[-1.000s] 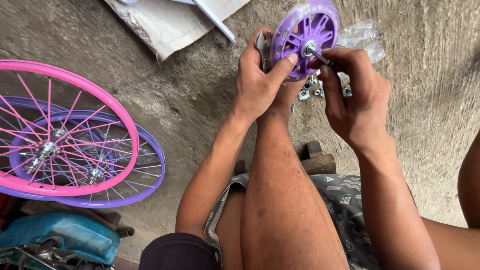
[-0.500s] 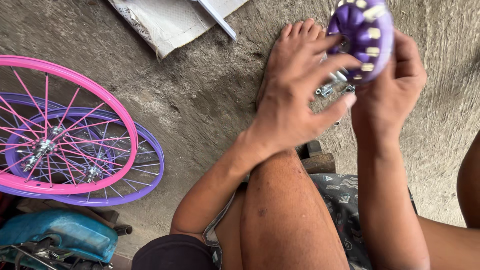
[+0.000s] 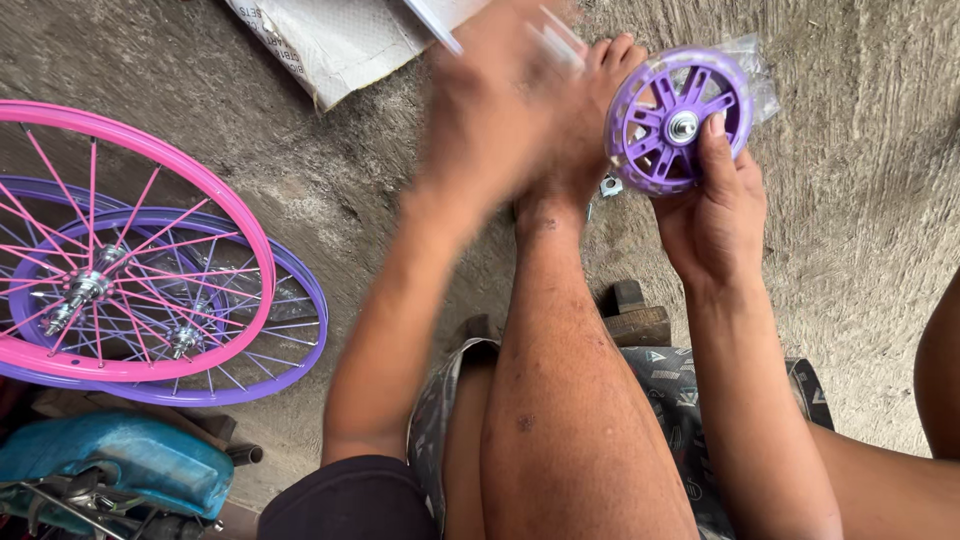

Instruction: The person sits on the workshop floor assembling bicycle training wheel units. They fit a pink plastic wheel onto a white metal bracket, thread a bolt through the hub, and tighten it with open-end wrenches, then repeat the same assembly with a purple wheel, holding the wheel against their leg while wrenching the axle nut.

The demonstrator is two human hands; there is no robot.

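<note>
My right hand (image 3: 715, 215) grips a small purple plastic wheel (image 3: 650, 150) with spokes and a metal hub, thumb pressed beside the hub. The wheel faces the camera, held above my bare foot (image 3: 590, 110). My left hand (image 3: 490, 110) is a blur to the wheel's left, apart from it, over the foot's left side. A pale streak shows by its fingers, and I cannot tell whether it holds anything. My bent leg (image 3: 570, 380) runs down the middle.
A pink spoked bicycle rim (image 3: 225, 215) lies over a purple one (image 3: 300, 360) on the concrete at left. A white sack (image 3: 340, 40) lies at the top, a blue part (image 3: 120, 465) bottom left. A clear plastic bag (image 3: 760, 85) and a small metal piece (image 3: 612, 185) sit by the foot, a wooden block (image 3: 635, 315) under the leg.
My left hand has come off the purple wheel and swung left. The right hand has turned the wheel so its hub faces the camera.
</note>
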